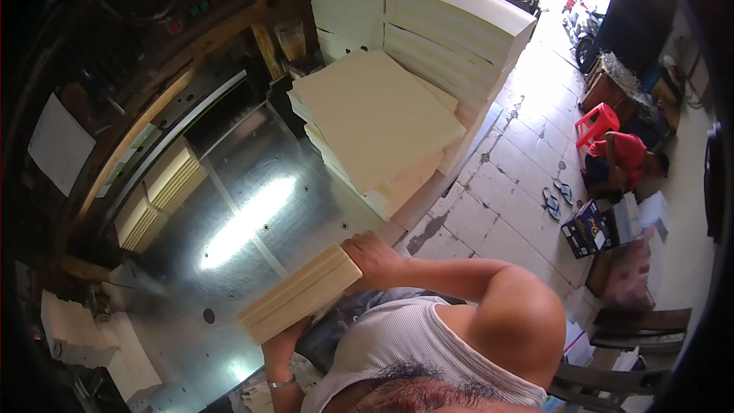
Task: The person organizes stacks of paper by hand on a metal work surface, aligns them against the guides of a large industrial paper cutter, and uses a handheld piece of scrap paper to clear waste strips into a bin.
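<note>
Head view: left hand [281, 346] and right hand [372, 258] both grasping cream paper stack [300, 293] over metal table [252, 214].

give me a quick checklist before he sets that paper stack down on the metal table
1. Both hands on the stack: ok. Right hand grips the far end, left hand the near end of the cream paper stack.
2. Stack edges squared: ok, the sheets look flush.
3. Free spot on the metal table: ok, bare steel lies ahead of the stack.
4. Big cream pile stable: not ok, its layers sit skewed and overhang the table edge.
5. Cut stacks under the machine: cannot tell whether they are clamped.
</note>
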